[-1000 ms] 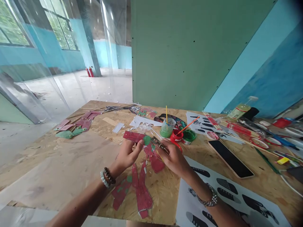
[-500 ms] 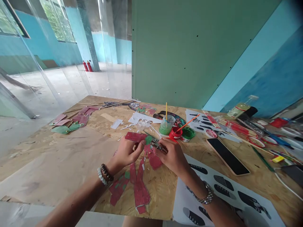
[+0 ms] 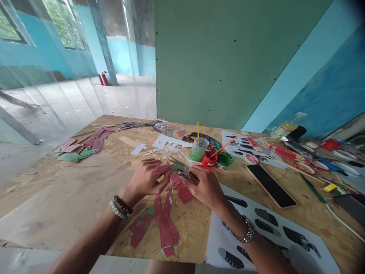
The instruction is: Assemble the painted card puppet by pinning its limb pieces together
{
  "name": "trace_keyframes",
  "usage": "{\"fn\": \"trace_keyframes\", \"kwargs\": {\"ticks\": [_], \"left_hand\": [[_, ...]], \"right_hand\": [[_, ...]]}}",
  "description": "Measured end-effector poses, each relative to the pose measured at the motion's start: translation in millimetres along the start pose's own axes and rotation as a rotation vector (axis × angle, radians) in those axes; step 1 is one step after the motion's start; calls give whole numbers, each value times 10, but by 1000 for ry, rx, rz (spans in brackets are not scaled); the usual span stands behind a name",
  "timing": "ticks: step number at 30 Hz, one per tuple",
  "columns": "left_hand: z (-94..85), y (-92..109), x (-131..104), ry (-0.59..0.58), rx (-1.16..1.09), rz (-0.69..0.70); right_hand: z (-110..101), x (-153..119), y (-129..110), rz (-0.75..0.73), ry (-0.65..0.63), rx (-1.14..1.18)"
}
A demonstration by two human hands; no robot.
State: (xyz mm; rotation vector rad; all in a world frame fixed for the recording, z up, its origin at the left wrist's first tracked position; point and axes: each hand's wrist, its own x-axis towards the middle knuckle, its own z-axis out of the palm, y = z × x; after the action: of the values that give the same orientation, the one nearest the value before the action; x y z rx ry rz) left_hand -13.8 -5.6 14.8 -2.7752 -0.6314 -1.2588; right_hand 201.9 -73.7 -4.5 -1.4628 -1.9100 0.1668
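Pinched in my left hand (image 3: pixel 149 177) is a red-painted paper piece (image 3: pixel 163 168) with a green end. My right hand (image 3: pixel 205 185) is closed round a shiny metal hand tool (image 3: pixel 186 175); its exact kind is hard to make out. The tool's narrow end meets the green end of the piece. Just below, a red cutout (image 3: pixel 183 191) with small brass-coloured fasteners lies partly behind my right fingers. Nearer the table edge are a long red cutout (image 3: pixel 169 231) and a red-and-green one (image 3: pixel 142 227).
Beyond my hands stand a cup of green water (image 3: pixel 196 154), a red paint jar (image 3: pixel 209 160) and a green paint jar (image 3: pixel 225 161). A phone (image 3: pixel 271 185) and printed sheets (image 3: pixel 251 236) lie right. Painted pieces (image 3: pixel 70 156) and sticks are at left; white scraps (image 3: pixel 168 142) lie mid-table.
My left hand has turned and shifted slightly left, tilting the red piece. The tool in my right hand now sits closer against its green end. The view has shifted slightly.
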Motion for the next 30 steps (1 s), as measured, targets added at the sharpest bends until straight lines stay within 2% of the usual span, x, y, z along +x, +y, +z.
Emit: {"fn": "trace_keyframes", "kwargs": {"ticks": [2,7,16,25,30], "left_hand": [[12,3,-4,-3,-15,-10],[89,6,-54,-72,-118,-184],[142,-12,-104,-129,-247,-316],[135,28,-124,-96,-314,-328],[120,24,-125,-79,-285,-269]], "right_hand": [[4,-3,1,2,9,-8],[9,-8,-13,4,39,-37],[3,-12,-44,3,46,-92],[-13,-16,-39,-48,96,-136],[-7,-22,-29,-71,111,-136]]}}
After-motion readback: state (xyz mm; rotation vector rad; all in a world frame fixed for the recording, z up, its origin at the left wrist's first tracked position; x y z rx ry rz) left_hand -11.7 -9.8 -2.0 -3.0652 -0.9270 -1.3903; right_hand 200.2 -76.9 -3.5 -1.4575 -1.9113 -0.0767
